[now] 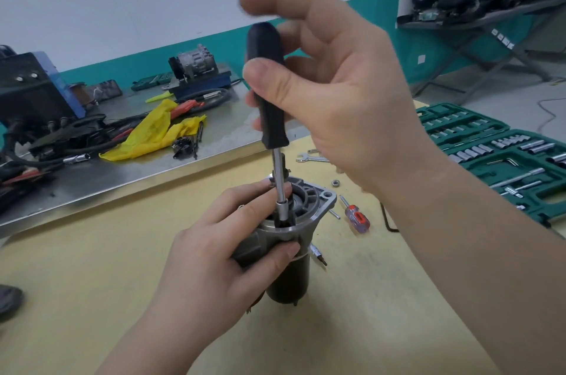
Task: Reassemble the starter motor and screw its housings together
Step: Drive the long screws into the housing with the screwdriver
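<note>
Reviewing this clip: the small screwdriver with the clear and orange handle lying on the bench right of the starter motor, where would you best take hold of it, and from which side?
Grip the small screwdriver by its thick handle, from above, fingers across its width. It lies flat on the bench with open space either side; the thin shaft pointing away offers little purchase.

Both forearms are bare, with no sleeves, gloves, rings or watch; left hand (211,255), right hand (343,105).

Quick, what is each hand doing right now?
Left hand: grips the starter motor, holding it upright on the table.
Right hand: pinches the black handle of the nut driver, index finger lifted.
</note>
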A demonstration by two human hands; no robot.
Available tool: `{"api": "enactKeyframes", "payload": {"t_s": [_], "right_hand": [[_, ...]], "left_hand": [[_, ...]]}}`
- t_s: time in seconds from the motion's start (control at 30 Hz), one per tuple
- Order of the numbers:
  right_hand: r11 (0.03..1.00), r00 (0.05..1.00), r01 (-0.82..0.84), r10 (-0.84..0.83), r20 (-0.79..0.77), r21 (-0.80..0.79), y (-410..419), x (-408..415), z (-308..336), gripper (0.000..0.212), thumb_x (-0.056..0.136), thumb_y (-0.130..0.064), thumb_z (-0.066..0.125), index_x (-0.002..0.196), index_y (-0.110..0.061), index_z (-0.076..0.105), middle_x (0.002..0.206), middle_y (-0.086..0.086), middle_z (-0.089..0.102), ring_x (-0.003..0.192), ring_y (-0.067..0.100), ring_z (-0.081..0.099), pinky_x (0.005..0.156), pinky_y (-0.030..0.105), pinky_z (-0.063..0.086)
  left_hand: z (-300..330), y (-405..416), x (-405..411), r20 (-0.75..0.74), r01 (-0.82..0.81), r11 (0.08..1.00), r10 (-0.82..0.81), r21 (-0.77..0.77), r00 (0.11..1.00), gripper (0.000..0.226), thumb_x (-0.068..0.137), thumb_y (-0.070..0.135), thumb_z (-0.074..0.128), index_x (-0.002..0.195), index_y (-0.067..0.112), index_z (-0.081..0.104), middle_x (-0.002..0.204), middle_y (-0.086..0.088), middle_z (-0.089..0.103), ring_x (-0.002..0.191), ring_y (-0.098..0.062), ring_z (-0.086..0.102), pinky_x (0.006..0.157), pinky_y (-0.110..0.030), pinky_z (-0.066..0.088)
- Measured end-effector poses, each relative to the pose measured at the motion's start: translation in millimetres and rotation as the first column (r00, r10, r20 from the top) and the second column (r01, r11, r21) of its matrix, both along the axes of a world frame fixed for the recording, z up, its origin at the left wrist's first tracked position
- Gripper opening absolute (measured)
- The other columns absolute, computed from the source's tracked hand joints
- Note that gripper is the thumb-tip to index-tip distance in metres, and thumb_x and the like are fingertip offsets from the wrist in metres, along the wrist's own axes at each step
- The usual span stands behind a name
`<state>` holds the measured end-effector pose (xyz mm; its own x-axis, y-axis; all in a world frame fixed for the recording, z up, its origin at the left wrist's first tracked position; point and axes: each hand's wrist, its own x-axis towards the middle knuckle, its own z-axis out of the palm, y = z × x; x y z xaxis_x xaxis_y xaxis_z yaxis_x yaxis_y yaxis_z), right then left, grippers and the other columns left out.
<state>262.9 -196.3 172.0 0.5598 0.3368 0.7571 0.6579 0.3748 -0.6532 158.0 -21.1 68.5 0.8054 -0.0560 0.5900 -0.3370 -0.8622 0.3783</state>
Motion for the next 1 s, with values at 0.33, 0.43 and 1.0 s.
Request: {"api": "enactKeyframes", "payload": {"t_s": [0.33, 0.43, 1.0], "right_hand": [[0.972, 0.973, 0.220, -0.212, 0.096, -0.086, 2.6, -11.2, 0.7, 0.033, 0.099, -0.008, 0.070, 0.131, -0.011, 0.061, 0.097, 0.005, 0.074, 0.076, 0.019, 0.076, 0.075, 0.040, 0.065], [0.793, 0.764, 0.605, -0.555, 0.327, -0.068, 3.2, -14.4, -0.4, 0.031, 0.094, -0.019, 0.073, 0.124, -0.013, 0.065, 0.085, -0.003, 0.072, 0.063, 0.016, 0.064, 0.069, 0.035, 0.058], [0.908, 0.924, 0.381, -0.368, 0.101, -0.175, 1.6, -12.2, 8.4, 0.032, 0.090, -0.025, 0.083, 0.118, -0.020, 0.068, 0.075, -0.013, 0.061, 0.070, 0.012, 0.070, 0.069, 0.033, 0.063]], "left_hand": [[-1.1, -0.7, 0.3, 0.013, 0.006, 1.000, -0.006, -0.020, 1.000, 0.055, 0.087, 0.053, 0.073, 0.141, 0.047, 0.063, 0.145, 0.022, 0.061, 0.125, -0.001, 0.065, 0.088, -0.027, 0.058], [-1.3, -1.9, 1.1, 0.012, -0.001, 1.000, 0.001, -0.021, 1.000, 0.050, 0.087, 0.051, 0.073, 0.135, 0.045, 0.067, 0.143, 0.022, 0.062, 0.124, -0.002, 0.065, 0.087, -0.021, 0.055], [0.2, -6.0, -2.5, 0.038, -0.027, 0.999, 0.026, 0.020, 0.999, 0.078, 0.068, 0.063, 0.080, 0.142, 0.053, 0.056, 0.145, 0.023, 0.060, 0.125, 0.002, 0.064, 0.091, -0.024, 0.058]]}}
